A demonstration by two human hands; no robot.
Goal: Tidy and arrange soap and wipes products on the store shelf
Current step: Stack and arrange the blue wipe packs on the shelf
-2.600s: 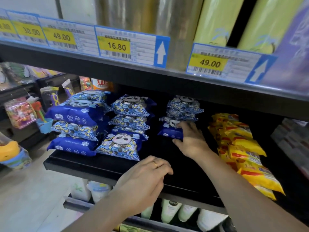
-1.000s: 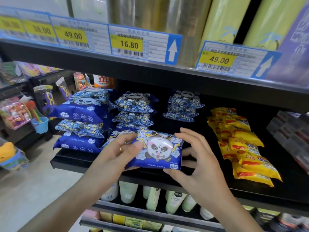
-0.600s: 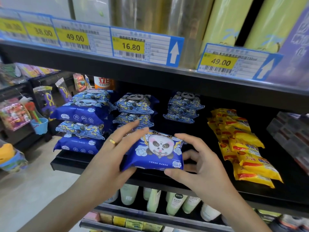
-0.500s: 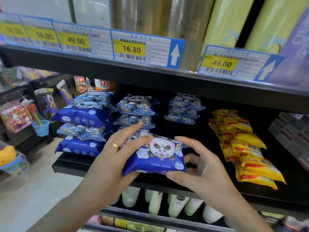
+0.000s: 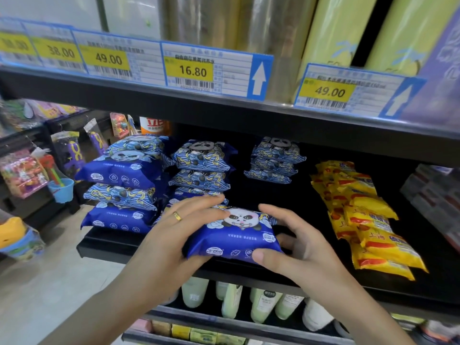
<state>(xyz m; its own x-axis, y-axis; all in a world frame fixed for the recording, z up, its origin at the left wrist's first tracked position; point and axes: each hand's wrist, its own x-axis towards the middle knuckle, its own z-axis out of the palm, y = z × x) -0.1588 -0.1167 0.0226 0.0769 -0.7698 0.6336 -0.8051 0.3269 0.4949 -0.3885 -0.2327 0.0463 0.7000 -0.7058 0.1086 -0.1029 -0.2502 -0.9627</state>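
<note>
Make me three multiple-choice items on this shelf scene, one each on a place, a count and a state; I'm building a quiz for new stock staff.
1. Where are the yellow packs? A left of the blue packs B right end of the shelf C floor
2. How many hands hold the panda pack? A none B one C two
3. The panda pack's picture faces: A up B down C away

Key: 1 B, they lie at the right. 2 C, left hand and right hand grip its ends. 3 A, the panda shows on top.
</note>
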